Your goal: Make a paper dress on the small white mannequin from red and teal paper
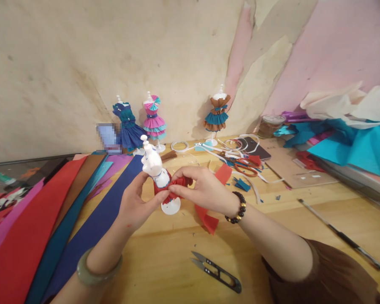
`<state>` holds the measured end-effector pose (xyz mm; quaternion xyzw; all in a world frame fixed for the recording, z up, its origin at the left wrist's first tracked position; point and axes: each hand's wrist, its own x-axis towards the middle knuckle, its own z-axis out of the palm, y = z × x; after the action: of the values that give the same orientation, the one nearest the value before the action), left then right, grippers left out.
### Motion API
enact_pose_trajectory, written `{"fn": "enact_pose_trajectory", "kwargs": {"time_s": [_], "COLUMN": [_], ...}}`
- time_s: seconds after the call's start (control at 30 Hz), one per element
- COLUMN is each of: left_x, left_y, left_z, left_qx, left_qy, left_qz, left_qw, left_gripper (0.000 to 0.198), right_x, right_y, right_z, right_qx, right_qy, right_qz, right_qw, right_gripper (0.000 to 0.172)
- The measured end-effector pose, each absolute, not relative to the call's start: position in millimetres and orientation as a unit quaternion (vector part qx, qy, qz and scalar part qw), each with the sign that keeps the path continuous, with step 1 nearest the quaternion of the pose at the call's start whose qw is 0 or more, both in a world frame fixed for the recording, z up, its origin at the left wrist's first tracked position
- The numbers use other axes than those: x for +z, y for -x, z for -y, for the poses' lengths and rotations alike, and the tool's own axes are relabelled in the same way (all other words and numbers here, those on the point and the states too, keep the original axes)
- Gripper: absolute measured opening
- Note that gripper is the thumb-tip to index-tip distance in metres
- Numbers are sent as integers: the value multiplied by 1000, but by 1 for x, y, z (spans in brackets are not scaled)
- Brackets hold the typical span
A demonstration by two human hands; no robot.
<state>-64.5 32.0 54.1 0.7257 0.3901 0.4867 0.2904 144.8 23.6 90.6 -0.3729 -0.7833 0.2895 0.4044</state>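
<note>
The mannequin, small and white, was located between the two hands above the middle of the surface, tilted with its top toward the left. Its round base showed below the hands; whether the base rested on the surface could not be determined. The left hand gripped the mannequin at the waist: the thumb lay across the front and the forefinger passed behind the body, with the remaining fingers largely hidden. The right hand pinched the gathered red paper between thumb and forefinger at the waist, the thumb tips of both hands nearly meeting. The mannequin appeared light and rigid, probably smooth plastic, and therefore liable to twist or slip under a loose grip; the torso was judged the correct holding point, since the narrow stand offered less control. The red paper appeared soft, thin and easily creased or torn; it was best taken by its gathered upper edge, with light pressure, leaving the ruffles uncrushed. A loose red strip lay on the surface below the right hand. Thread snips lay nearer the person, blades pointing left, and orange-handled scissors lay among ribbon and scraps beyond the right hand.
</note>
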Motion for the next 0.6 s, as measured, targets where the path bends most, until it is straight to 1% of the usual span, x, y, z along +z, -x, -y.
{"fn": "enact_pose_trajectory", "kwargs": {"time_s": [0.13,0.33,0.4,0.6], "left_x": [55,55,55,55], "left_y": [64,64,65,65], "left_z": [-31,-31,-30,-28], "left_qx": [487,491,490,487], "left_qy": [-726,-728,-732,-729], "left_qz": [-386,-379,-378,-378], "left_qw": [296,291,285,296], "left_gripper": [42,40,41,41], "right_x": [92,95,95,92], "right_y": [-147,-155,-156,-152], "right_z": [-25,-30,-31,-30], "right_qx": [316,408,431,415], "right_qy": [365,337,325,301], "right_qz": [782,760,755,765], "right_qw": [395,377,373,388], "right_gripper": [8,15,14,8]}}
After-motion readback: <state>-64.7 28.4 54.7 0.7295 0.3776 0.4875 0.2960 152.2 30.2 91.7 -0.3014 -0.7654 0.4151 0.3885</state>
